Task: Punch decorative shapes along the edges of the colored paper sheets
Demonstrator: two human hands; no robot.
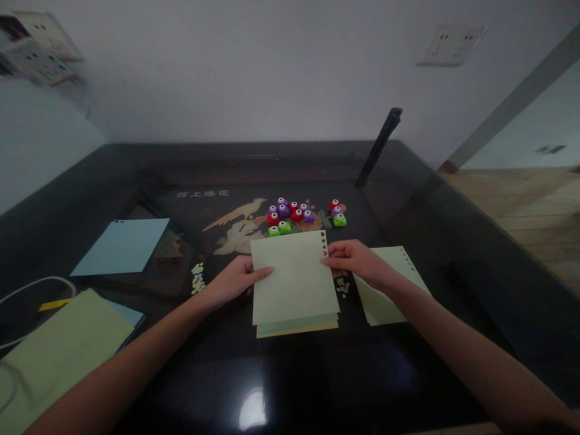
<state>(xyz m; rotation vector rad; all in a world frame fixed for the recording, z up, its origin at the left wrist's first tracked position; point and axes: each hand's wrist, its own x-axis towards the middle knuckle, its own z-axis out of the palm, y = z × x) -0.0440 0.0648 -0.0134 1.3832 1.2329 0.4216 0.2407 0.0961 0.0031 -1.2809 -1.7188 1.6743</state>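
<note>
A small stack of pale green paper sheets is held up over the dark table, with a blue and a yellow edge showing below the top sheet. My left hand pinches its left side, thumb on top. At the upper right edge my right hand grips it between thumb and fingers, beside a column of small punched shapes, one of them heart-like. Just beyond the stack lie several red, purple and green craft punches. More pale green sheets with punched holes lie partly under my right forearm.
A blue sheet with punched marks lies on the left. Nearer are more green sheets, a white cable and a yellow strip. Tiny paper cut-outs are scattered by my left wrist. A black stick-like object stands at the back right.
</note>
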